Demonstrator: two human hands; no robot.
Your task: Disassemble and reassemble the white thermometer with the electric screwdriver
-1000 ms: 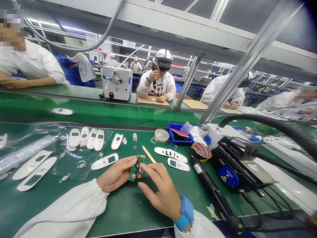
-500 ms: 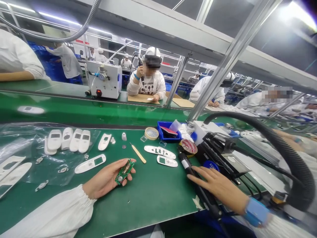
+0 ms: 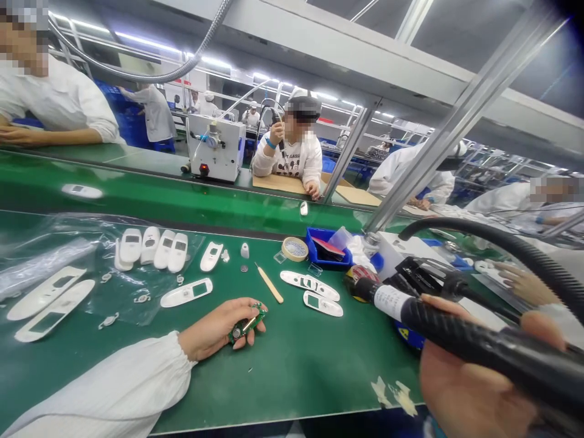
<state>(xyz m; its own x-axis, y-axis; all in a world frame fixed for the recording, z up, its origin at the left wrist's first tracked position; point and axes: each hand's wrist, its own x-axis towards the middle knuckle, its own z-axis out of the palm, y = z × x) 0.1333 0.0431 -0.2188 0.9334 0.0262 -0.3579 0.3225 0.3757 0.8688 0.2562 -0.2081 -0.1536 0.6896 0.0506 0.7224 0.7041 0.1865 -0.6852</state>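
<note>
L hand [image 3: 218, 323] on green mat, palm turned in, fingers curled round small green circuit board [image 3: 249, 323]. Board held tight in fingertips, clamped, partly hidden by fingers; parts on it too small to tell. White gathered sleeve [image 3: 100, 383] runs back from wrist to lower L of view.

R hand [image 3: 474, 380] at lower R, big in view, closed round black soldering iron [image 3: 479, 334]: fingers over top of handle, thumb end at far R. Iron lies nearly level, white-labelled end pointing L twd red-and-white tape roll [image 3: 360, 277]. Exact tip not clear. Hands well apart, iron not touching board.

On mat btwn/above hands: wooden stick [image 3: 270, 283], white plastic plates [image 3: 310, 286] w/ window cut-outs, roll of clear tape [image 3: 294, 249], blue tray [image 3: 328, 248]. Row of white plastic casings [image 3: 152, 249] on clear plastic bag [image 3: 45, 267] at L. Black soldering station [image 3: 424, 277] behind iron.

Across green conveyor belt [image 3: 137, 176], person in white [image 3: 292, 146] sits by white machine [image 3: 213, 148], one hand raised to face. Another person's hand [image 3: 524, 285] shows at R edge, apart from R hand.
</note>
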